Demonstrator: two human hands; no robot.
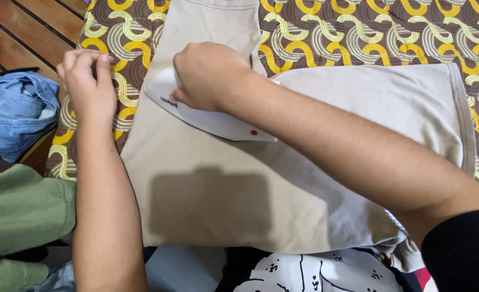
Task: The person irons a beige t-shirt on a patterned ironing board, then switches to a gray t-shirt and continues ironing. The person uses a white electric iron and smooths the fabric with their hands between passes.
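Nearest to me, at the bottom edge of the view, a white cloth with black line drawings (315,273) is lying just below the hem of the beige garment (212,200) I am working on. That garment is lying flat across the middle of the patterned cover (358,38), a brown sheet with yellow and pale green curling bands. Its fabric is looking smooth and plain, a light sandy beige, with a stitched hem running down its right edge and a narrower part stretching away toward the far side. A dark square shadow is falling on its near half.

My right hand (209,75) is closing fully around the top of the white iron (212,119), which is resting flat on the garment, its pointed nose aiming left and a small red dot showing near its right end. My right arm is reaching in from the near right, in a black sleeve.

My left hand (88,75) is sitting at the garment's far left edge, fingers curled together; I cannot tell whether it is pinching the cloth or only pressing beside it.

Off to the left, a blue denim piece (15,113) is lying crumpled, and a green garment (20,208) is lying nearer me.
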